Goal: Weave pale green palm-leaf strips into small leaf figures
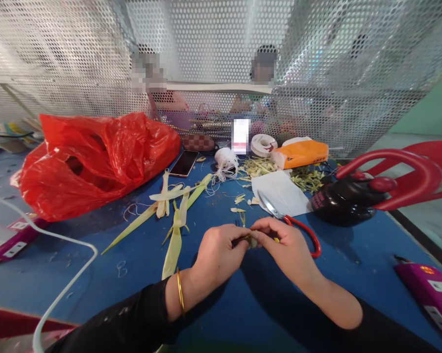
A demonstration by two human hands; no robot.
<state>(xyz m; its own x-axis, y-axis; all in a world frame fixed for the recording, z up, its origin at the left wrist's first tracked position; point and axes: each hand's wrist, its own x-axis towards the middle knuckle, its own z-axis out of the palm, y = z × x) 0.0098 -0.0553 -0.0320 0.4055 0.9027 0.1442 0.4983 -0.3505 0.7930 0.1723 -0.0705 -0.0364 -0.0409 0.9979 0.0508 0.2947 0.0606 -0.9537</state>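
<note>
My left hand [222, 251] and my right hand [286, 249] meet above the blue table, both with fingers pinched. Between their fingertips is a small greenish-brown piece of dried plant [251, 241], mostly covered by the fingers. Beyond them, small yellowish leaf scraps [237, 210] lie scattered. Red-handled scissors [302, 226] rest behind and beside my right hand, their blades on a white sheet of paper [285, 192]. To the left, pale husk strips tied into crossed shapes [176, 230] lie flat, one strip reaching toward my left wrist.
A red plastic bag [107, 162] fills the back left. Behind sit a phone [184, 163], white thread [226, 162], a ribbon spool [264, 145], an orange packet [304, 153] and dried plant bits [259, 167]. A black jar [348, 201] stands right. A white cable [72, 236] crosses the left.
</note>
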